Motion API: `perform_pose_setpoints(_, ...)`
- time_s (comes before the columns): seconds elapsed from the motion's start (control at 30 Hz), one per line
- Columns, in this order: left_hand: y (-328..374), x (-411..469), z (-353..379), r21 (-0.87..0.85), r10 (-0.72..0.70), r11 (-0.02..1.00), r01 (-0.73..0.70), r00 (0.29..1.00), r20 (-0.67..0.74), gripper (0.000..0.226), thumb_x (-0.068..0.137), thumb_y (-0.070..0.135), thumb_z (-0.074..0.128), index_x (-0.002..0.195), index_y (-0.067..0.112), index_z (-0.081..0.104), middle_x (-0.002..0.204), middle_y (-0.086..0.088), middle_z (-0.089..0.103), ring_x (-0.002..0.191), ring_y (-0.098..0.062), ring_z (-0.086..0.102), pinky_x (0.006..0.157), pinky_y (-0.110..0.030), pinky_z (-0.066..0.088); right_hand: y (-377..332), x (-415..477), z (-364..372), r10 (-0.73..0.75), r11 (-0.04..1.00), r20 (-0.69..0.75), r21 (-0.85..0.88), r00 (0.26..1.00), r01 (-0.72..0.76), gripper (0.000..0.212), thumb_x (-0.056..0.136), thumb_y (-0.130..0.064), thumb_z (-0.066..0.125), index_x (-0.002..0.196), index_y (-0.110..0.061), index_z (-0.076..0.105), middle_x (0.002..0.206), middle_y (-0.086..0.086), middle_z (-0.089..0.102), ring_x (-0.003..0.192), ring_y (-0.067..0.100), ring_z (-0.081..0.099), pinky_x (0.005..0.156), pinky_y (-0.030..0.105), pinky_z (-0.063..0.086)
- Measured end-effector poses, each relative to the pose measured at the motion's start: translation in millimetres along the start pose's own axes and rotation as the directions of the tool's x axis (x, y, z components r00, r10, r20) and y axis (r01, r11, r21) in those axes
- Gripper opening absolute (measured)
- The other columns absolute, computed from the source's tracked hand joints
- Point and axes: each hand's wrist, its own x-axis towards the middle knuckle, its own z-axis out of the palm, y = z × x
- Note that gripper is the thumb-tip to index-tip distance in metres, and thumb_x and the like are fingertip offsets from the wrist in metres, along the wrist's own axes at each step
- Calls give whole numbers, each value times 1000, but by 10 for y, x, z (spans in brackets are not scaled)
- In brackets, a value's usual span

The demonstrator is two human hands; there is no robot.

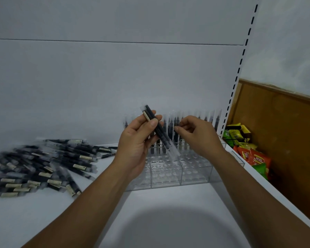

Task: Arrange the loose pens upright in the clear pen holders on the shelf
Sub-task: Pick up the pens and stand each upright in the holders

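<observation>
Few pens (162,133) in left hand (132,142), count blurred | right hand (199,135) grip unclear

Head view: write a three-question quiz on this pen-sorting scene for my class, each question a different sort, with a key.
1. True or false: the left hand grips dark pens.
2. The loose pen pile lies: A) left of the clear holders; B) right of them; C) inside them.
3. Fill in: upright pens stand in the holders' ___ rows, while the front holes are empty.
Key: 1 true; 2 A; 3 back.
</observation>
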Motion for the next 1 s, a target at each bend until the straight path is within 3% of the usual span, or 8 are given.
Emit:
perform_pose_setpoints(0.1,-6,-14,-9,-22,5,1000,-6,1000,-12,19,88,9,59,103,18,65,99,4,74,97,-11,69,76,-23,56,24,-13,12,32,996,81,-81,996,-26,9,87,-35,70,89,-31,62,75,-19,60,76,7,60,75,33,55)
perform_pose_setpoints(0.2,-11,-15,-19,-52,17,999,-17,1000,-11,18,89,8,59,102,17,65,100,2,74,99,-14,69,77,-24,56,16,-39,-34,33,996,67,-90,997,-27,13,89,-38,67,95,-26,69,76,-20,60,76,3,59,70,26,50)
perform_pose_setpoints(0.3,-9,-10,-23,-75,28,997,-29,999,-16,18,86,10,60,102,17,64,104,1,74,100,-15,69,76,-24,55,-29,-109,-140,0,1000,-54,21,999,1,32,92,-48,57,85,-20,72,74,-9,67,69,5,60,62,25,48)
perform_pose_setpoints(0.4,-8,-7,-25,-92,37,995,-39,999,-22,18,85,11,61,101,17,63,104,0,74,99,-13,69,76,-23,55,-107,-184,-240,-58,987,11,148,998,56,54,87,-67,47,80,-21,72,75,0,70,69,16,63,69,36,54)
perform_pose_setpoints(0.53,-5,-6,-35,-98,42,994,-45,998,-35,15,89,9,59,102,17,62,105,0,73,99,-13,68,78,-24,55,-217,-272,-249,-124,971,323,233,938,49,26,80,-57,61,90,-35,69,81,-16,67,70,2,60,62,15,49)
perform_pose_setpoints(0.6,-5,-5,-39,-109,36,993,-41,998,-43,15,90,10,59,103,17,61,105,0,73,100,-12,68,78,-23,55,-235,-281,-236,-134,955,332,294,934,32,14,81,-40,68,92,-31,70,78,-15,67,64,0,58,58,12,46)
perform_pose_setpoints(0.7,0,-4,-32,-123,21,992,-26,999,-41,14,90,10,58,101,17,64,102,0,74,100,-12,68,80,-23,55,-237,-275,-252,-93,915,226,403,970,-6,18,78,-39,66,93,-32,73,80,-4,71,68,14,61,63,25,51)
perform_pose_setpoints(1.0,24,-33,-20,-112,-16,994,11,999,-45,19,74,22,66,92,22,69,89,5,73,89,-8,68,78,-22,53,-145,-124,-511,204,387,-10,919,979,-71,14,76,-28,69,85,-16,69,71,-6,64,63,4,54,53,14,45)
